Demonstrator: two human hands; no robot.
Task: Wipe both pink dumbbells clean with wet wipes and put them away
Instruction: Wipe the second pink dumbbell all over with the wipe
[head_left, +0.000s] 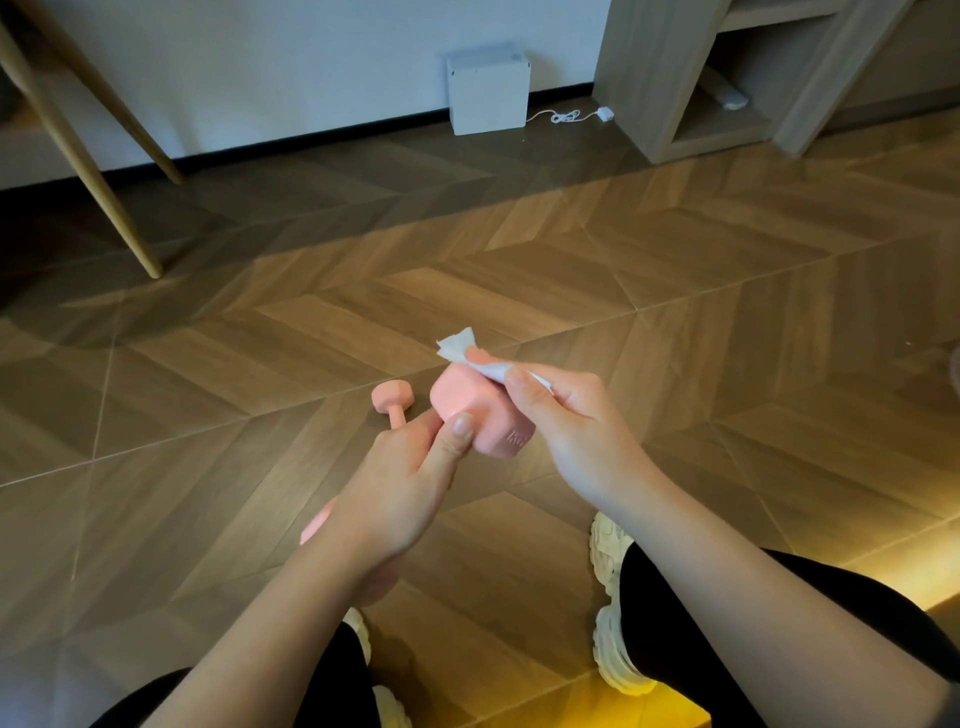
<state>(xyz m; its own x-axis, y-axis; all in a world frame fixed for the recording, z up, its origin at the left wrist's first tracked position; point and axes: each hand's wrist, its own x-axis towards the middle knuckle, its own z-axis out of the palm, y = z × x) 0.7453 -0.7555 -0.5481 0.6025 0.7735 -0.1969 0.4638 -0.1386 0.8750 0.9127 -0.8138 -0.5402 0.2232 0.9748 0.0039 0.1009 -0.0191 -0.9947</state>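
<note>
The left hand (400, 483) is wrapped round the handle of one pink dumbbell (480, 415), thumb pressed up against the side of its far head, and holds it off the floor (675, 312). Its long axis runs from near-left to far-right, so the blocky far head sticks out past the fingers toward the right hand (566, 415). That hand pinches a crumpled wet wipe (462, 345) between thumb and fingertips and presses it on the far top edge of that head, with a loose corner of wipe standing up beyond it. The right hand is plainly the nearer one to the surface being cleaned. The faces turned toward the camera lie near of the wipe, so the next stroke likely means drawing the wipe back along the axis or rolling the handle in the left grip. A pink patch by the left wrist is probably the near head, mostly hidden. The second dumbbell (393, 401) lies on the floor just left of the held head, running back under the left hand — nearer that hand and untouched.
</note>
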